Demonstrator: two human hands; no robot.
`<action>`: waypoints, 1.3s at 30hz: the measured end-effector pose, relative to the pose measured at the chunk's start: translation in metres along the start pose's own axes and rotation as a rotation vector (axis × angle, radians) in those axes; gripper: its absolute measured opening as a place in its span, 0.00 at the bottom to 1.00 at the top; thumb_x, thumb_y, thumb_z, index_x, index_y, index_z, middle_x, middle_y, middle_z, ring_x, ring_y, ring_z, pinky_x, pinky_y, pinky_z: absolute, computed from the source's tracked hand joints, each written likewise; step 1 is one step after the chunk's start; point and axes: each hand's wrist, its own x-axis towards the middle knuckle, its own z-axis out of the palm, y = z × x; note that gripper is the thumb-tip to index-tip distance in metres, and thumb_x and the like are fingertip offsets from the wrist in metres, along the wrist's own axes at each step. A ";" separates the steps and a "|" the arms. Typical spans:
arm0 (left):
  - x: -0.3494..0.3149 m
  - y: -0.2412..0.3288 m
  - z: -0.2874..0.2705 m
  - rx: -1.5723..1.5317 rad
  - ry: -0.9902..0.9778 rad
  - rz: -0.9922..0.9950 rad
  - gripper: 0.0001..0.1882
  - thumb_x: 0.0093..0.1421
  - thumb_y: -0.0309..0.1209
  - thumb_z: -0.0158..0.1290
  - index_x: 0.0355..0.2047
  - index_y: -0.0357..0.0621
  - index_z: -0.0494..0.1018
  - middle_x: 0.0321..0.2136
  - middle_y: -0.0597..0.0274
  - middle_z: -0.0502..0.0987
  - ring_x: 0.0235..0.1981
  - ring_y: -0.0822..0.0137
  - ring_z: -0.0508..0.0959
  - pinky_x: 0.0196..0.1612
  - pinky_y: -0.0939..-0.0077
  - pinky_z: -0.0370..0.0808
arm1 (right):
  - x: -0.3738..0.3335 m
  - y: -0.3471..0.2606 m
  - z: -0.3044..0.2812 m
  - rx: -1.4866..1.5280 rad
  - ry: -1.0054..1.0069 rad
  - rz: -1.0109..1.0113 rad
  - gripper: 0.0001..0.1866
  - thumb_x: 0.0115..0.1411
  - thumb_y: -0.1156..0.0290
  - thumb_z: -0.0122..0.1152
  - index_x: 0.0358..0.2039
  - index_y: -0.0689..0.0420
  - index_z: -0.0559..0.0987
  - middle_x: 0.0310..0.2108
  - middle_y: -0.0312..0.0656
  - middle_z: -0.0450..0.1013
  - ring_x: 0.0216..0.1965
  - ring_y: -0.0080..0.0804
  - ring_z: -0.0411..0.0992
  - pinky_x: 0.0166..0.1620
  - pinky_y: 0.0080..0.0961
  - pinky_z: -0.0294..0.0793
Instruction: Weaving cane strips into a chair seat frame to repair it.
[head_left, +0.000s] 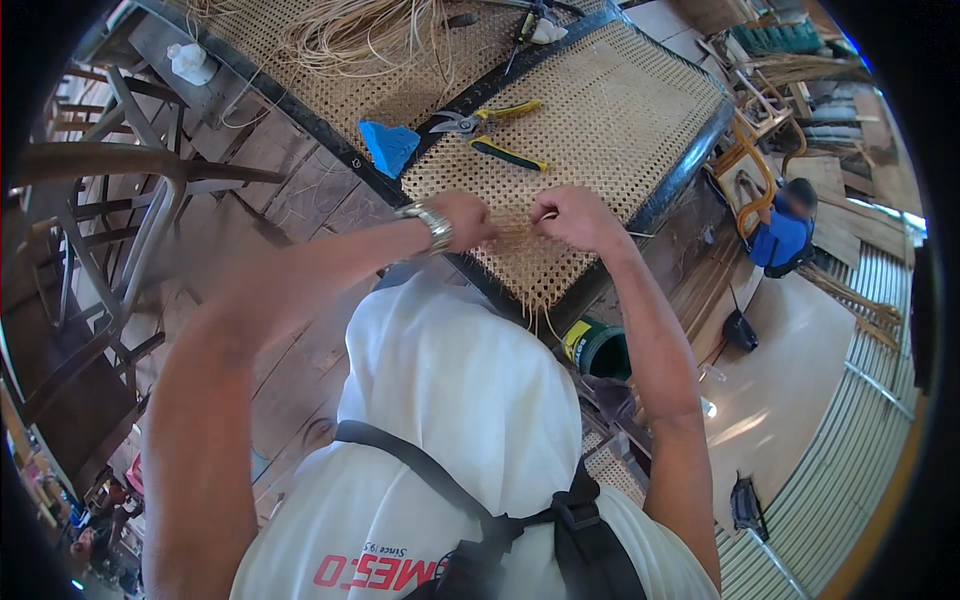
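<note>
Head view: from my station I saw the woven cane panel [620, 105] in its dark frame [340, 150], long axis slanting away rightward. Just inside the frame's nearest corner, cane strands [517, 238] lay between the left hand [464, 220] and the right hand [582, 217], neither clearly nearer. Both hands' fingers were curled; whether they pinched a strand, I could not tell.

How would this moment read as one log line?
Left hand: over cane weave, hold unclear | Right hand: over cane weave, curled, hold unclear | Shears: lying on weave, beyond hands
</note>
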 end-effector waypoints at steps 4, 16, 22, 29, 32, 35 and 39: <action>-0.079 -0.062 -0.030 0.025 0.061 -0.240 0.26 0.63 0.56 0.52 0.23 0.45 0.76 0.19 0.53 0.77 0.25 0.51 0.79 0.29 0.57 0.73 | -0.005 -0.006 -0.007 0.008 -0.060 -0.090 0.12 0.49 0.67 0.68 0.36 0.52 0.85 0.34 0.42 0.80 0.37 0.38 0.79 0.42 0.33 0.77; -0.070 -0.012 -0.053 -0.670 0.129 -0.283 0.19 0.66 0.44 0.53 0.28 0.40 0.76 0.15 0.63 0.75 0.16 0.72 0.73 0.20 0.73 0.67 | 0.004 -0.037 0.000 0.577 0.002 -0.038 0.10 0.61 0.67 0.65 0.39 0.60 0.82 0.36 0.45 0.80 0.36 0.43 0.77 0.43 0.32 0.75; -0.039 -0.005 -0.001 -1.325 -0.296 -0.301 0.12 0.67 0.29 0.51 0.45 0.32 0.70 0.26 0.54 0.81 0.25 0.64 0.83 0.28 0.70 0.83 | 0.006 -0.025 -0.004 -0.015 0.093 -0.040 0.08 0.58 0.72 0.59 0.36 0.59 0.82 0.33 0.52 0.78 0.36 0.46 0.78 0.42 0.37 0.75; -0.020 0.012 -0.007 -1.025 -0.348 -0.229 0.13 0.65 0.36 0.54 0.37 0.36 0.77 0.25 0.56 0.83 0.20 0.69 0.81 0.21 0.76 0.75 | 0.008 -0.030 -0.012 -0.124 0.058 0.070 0.08 0.51 0.70 0.66 0.27 0.63 0.82 0.30 0.54 0.77 0.34 0.48 0.78 0.41 0.38 0.76; -0.011 0.015 -0.022 -0.867 -0.363 -0.249 0.14 0.62 0.38 0.56 0.33 0.38 0.79 0.23 0.57 0.83 0.18 0.72 0.79 0.17 0.76 0.70 | 0.009 -0.034 -0.016 -0.134 0.091 0.061 0.07 0.48 0.74 0.63 0.27 0.65 0.83 0.29 0.59 0.78 0.34 0.52 0.79 0.42 0.40 0.78; 0.004 0.016 -0.020 -0.822 -0.457 -0.343 0.14 0.61 0.37 0.56 0.26 0.39 0.81 0.21 0.58 0.83 0.14 0.73 0.77 0.15 0.75 0.69 | 0.008 -0.043 -0.020 -0.132 0.089 0.068 0.07 0.47 0.76 0.60 0.27 0.66 0.82 0.29 0.61 0.77 0.35 0.55 0.79 0.42 0.42 0.77; 0.015 0.020 -0.011 -0.748 -0.463 -0.298 0.14 0.60 0.35 0.55 0.23 0.38 0.81 0.20 0.57 0.83 0.13 0.73 0.77 0.15 0.75 0.70 | 0.011 -0.047 -0.024 -0.139 0.039 0.109 0.08 0.45 0.78 0.58 0.26 0.67 0.81 0.30 0.63 0.76 0.35 0.58 0.78 0.43 0.44 0.76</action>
